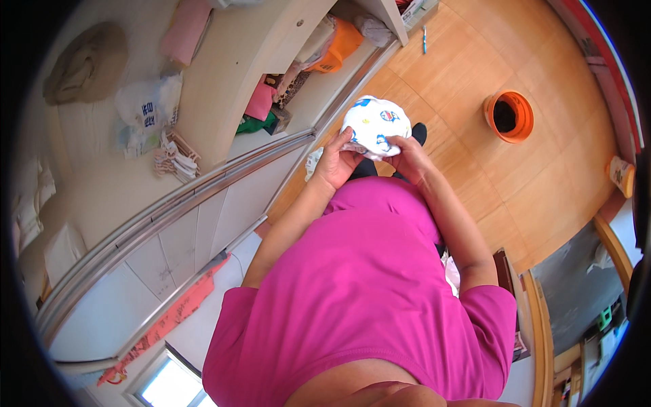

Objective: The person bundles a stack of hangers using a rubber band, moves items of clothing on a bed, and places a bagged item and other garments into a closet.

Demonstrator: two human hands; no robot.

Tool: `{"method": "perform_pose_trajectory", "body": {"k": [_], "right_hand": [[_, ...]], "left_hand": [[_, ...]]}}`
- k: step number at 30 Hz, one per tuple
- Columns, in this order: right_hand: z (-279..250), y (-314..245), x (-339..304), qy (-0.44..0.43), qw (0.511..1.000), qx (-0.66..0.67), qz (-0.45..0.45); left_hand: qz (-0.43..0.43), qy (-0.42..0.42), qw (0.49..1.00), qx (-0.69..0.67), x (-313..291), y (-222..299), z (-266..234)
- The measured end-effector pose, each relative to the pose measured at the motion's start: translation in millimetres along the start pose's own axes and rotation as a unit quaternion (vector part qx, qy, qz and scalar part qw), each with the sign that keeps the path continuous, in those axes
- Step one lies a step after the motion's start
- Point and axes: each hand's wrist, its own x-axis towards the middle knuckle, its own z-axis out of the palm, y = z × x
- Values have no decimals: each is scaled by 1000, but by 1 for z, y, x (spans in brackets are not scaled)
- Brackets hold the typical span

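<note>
A white, rounded cloth bundle (380, 125) with blue, yellow and red prints is held up in front of my body. It looks soft and folded, but I cannot tell what kind of item it is. My left hand (336, 160) grips its lower left edge, with the thumb pointing upward along the side. At its lower right edge, my right hand (409, 160) pinches the fabric between thumb and fingers. The undersides of both grips are partly hidden by the cloth.
An orange bucket (522, 112) with something dark inside stands on the wooden floor (468, 88) to the right. A toothbrush-like stick (424, 41) lies farther off. On the left, a cabinet shelf holds folded clothes and an orange cloth (340, 49), behind a metal-edged rail (203, 178).
</note>
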Motion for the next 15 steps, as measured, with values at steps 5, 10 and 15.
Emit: {"method": "perform_pose_trajectory", "body": {"k": [5, 10, 15], "right_hand": [[-21, 26, 22, 111, 969, -195, -108], [-25, 17, 47, 267, 829, -344, -352], [-11, 12, 78, 109, 903, -317, -270]], "left_hand": [[12, -11, 993, 118, 13, -4, -5], [48, -29, 942, 332, 36, 23, -8], [48, -116, 902, 413, 48, 52, -23]]}}
